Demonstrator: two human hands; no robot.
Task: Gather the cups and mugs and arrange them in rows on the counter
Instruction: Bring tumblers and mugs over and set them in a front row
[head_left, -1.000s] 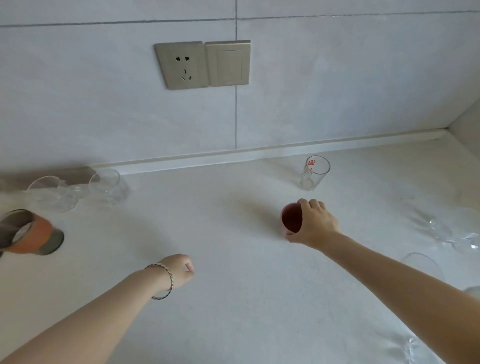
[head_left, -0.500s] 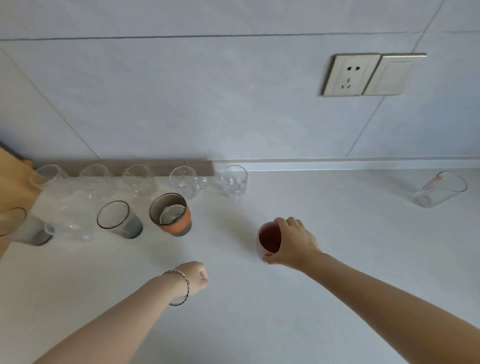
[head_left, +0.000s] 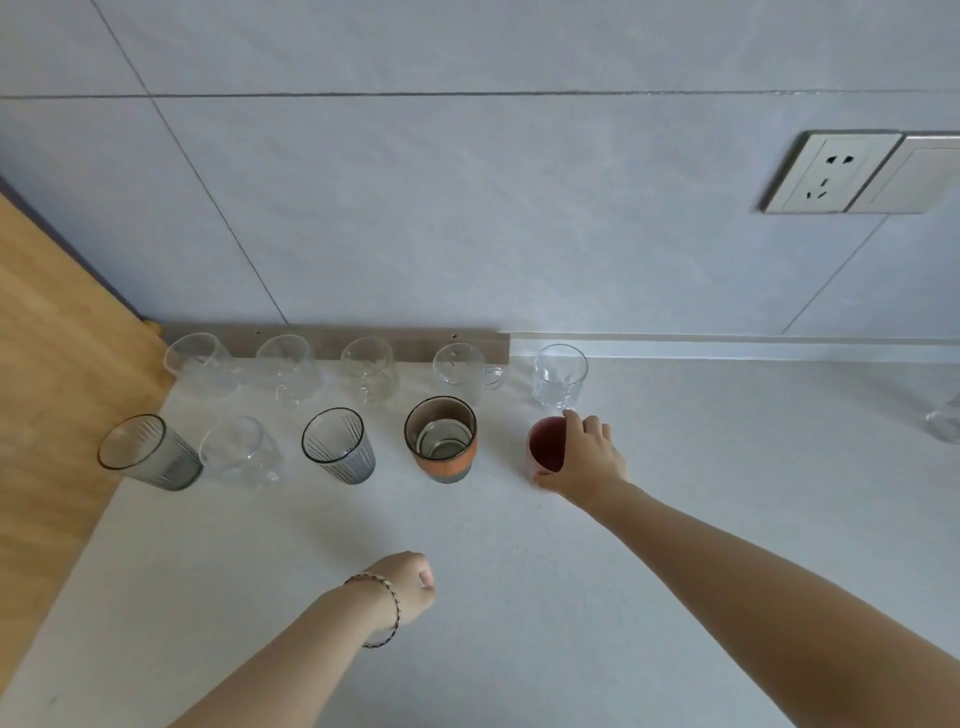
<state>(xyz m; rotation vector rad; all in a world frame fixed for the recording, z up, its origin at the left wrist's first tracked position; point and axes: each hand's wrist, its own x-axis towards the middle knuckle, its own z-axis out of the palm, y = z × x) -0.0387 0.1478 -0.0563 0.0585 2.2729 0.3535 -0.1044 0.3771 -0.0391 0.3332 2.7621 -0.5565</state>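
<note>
Gripping the red cup (head_left: 545, 451) by its side, the right hand (head_left: 584, 460) sets it on the table (head_left: 519, 597) just right of the orange mug (head_left: 441, 441), extending the front row. The left hand (head_left: 408, 584) hangs loosely curled, empty.

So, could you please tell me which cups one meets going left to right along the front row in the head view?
Ribbed grey glass → clear glass → second ribbed grey glass → orange-banded mug → red cup, held by the right hand.
</note>
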